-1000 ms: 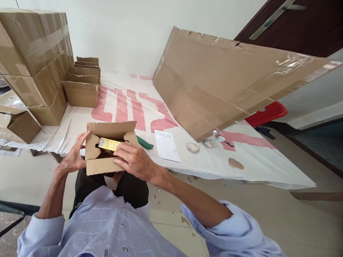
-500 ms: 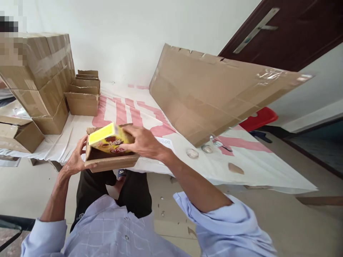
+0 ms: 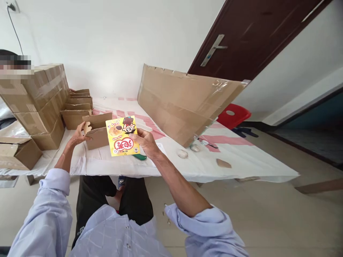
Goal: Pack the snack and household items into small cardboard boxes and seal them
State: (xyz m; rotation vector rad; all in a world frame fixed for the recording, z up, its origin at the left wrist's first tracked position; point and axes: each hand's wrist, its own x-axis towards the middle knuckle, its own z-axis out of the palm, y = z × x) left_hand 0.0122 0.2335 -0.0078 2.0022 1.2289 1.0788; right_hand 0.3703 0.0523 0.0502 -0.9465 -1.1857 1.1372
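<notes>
My right hand [image 3: 147, 142] grips the right side of a flat yellow snack carton [image 3: 122, 132], its thumb across the printed front. The carton shows a cartoon face and Chinese lettering that looks upside down. Just left of it, a small open cardboard box [image 3: 97, 139] stands on the table, partly covered by the carton. My left hand [image 3: 78, 135] is closed on this box's left end. A green object [image 3: 140, 156] shows in part below the carton; its kind is hidden.
Several open boxes [image 3: 73, 119] stand in a row behind, beside stacked taped cartons [image 3: 48, 103]. A large cardboard sheet [image 3: 184, 103] leans at the back. Clear round items [image 3: 182, 154] and a cardboard scrap [image 3: 223, 163] lie right. Another person is partly visible at far left.
The yellow carton has come out of the cardboard box and turned with its printed front towards me. The cardboard box has moved from the table's front edge farther onto the table.
</notes>
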